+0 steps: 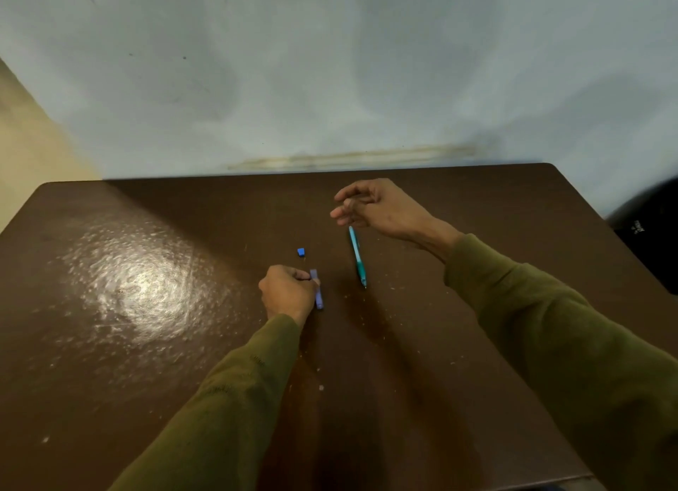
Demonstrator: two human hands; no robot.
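My left hand point(288, 292) rests on the brown table point(146, 344) with its fingers curled round a small purple-blue tube point(317, 292), which lies along the hand's right side. A tiny blue cap point(301, 252) sits on the table just beyond that hand. To the right lies a teal pen point(357, 257), tip pointing toward me. My right hand point(378, 208) hovers above the pen's far end with fingers loosely curled and nothing in them.
The table's far edge meets a pale blue wall point(330, 87). A dark object point(649, 234) stands off the table's right edge. A bright glare patch lies on the table's left half.
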